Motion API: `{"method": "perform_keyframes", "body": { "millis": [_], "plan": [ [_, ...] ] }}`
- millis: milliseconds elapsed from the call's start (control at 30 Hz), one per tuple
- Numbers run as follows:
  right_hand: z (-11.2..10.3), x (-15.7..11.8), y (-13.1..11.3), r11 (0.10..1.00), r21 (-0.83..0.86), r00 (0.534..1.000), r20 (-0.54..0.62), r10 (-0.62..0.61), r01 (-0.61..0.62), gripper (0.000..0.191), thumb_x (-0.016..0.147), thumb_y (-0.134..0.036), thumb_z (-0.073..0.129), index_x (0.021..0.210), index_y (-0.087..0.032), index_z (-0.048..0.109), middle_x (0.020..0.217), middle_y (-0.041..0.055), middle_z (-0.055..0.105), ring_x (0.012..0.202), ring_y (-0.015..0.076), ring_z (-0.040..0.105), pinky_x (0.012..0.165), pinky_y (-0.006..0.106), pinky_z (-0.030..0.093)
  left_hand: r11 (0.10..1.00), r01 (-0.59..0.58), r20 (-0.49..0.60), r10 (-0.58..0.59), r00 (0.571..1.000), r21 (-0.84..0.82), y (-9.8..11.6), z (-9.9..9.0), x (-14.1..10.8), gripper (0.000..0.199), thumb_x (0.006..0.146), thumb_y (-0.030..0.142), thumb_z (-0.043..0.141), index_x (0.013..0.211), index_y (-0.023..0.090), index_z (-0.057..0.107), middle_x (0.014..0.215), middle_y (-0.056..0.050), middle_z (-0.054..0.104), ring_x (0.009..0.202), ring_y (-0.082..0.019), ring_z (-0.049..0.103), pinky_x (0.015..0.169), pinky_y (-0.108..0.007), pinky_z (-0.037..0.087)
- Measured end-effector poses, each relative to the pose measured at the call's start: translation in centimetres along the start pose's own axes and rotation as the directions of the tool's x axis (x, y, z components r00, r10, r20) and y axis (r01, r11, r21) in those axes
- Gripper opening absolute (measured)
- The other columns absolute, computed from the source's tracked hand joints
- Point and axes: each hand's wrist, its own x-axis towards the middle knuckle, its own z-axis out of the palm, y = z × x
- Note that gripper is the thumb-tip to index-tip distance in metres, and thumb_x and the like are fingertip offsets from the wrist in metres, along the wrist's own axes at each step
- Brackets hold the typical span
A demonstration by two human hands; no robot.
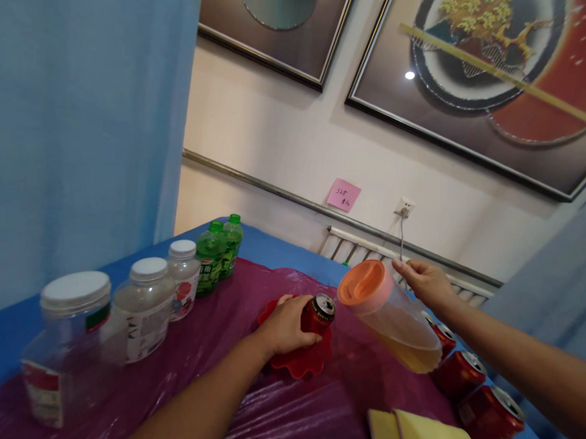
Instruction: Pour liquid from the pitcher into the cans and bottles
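Red can (313, 319) sits mid-table, over the red scalloped dish (299, 367); contact between can base and dish hidden. Purple sheet (263, 415) covers most of the table, blue cover (269, 243) showing along the far edge, near the radiator (352, 246). Left boundary: jars (149, 310) and green bottles (211, 255) in a row, bare sheet between them and left forearm. Right boundary: row of other red cans (459, 374), tight by the pitcher's base. Yellow cloth (423, 428) at near edge, bare sheet between it and dish. Left hand (285, 326) clamped around can's side, top exposed. Right hand (426, 283) closed on pitcher (399, 331) at its right side, close to lid; handle hard to make out. Pitcher tilted, orange lid toward can, just beside it, yellowish liquid low inside.
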Motion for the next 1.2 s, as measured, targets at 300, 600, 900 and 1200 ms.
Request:
{"method": "perform_keyframes", "body": {
  "millis": [300,600,900,1200],
  "plan": [
    [-0.06,0.05,0.0,1.0,-0.013,1.0,0.004,-0.013,0.013,0.062,0.072,-0.075,0.062,0.051,-0.024,0.034,0.051,-0.0067,0.026,0.049,0.0095,0.024,0.045,0.025,0.02,1.0,0.001,0.001,-0.001,1.0,0.005,0.09,-0.02,-0.05,0.067,0.061,0.04,0.085,0.122,0.026,0.062,0.123,-0.003,0.072,0.117,-0.033,0.061,0.112,-0.045,0.033],
    [-0.21,0.06,-0.03,1.0,-0.022,1.0,0.009,-0.016,0.016,0.059,0.074,-0.071,0.062,0.052,-0.025,0.033,0.051,-0.0064,0.026,0.049,0.0099,0.024,0.045,0.026,0.021,1.0,0.007,-0.007,-0.007,1.0,0.006,0.04,0.0,-0.19,0.068,0.06,0.04,0.085,0.123,0.027,0.063,0.125,-0.003,0.071,0.118,-0.035,0.06,0.111,-0.046,0.034],
    [-0.15,0.1,-0.15,0.999,-0.027,0.999,-0.011,-0.036,0.036,0.061,0.073,-0.074,0.062,0.05,-0.025,0.034,0.05,-0.0065,0.027,0.048,0.0098,0.025,0.044,0.026,0.021,1.0,0.007,0.01,-0.007,1.0,0.001,0.39,-0.27,-0.19,0.065,0.061,0.039,0.085,0.121,0.027,0.064,0.125,-0.004,0.071,0.117,-0.033,0.06,0.113,-0.047,0.031],
    [-0.19,-0.04,-0.07,0.998,-0.037,0.999,-0.017,-0.049,0.049,0.064,0.072,-0.078,0.059,0.05,-0.024,0.033,0.049,-0.0062,0.026,0.047,0.0094,0.025,0.043,0.025,0.02,1.0,0.011,0.015,-0.011,1.0,0.007,0.43,-0.4,-0.23,0.066,0.061,0.039,0.085,0.122,0.027,0.064,0.125,-0.004,0.071,0.116,-0.034,0.062,0.112,-0.046,0.033]
  ]
}}
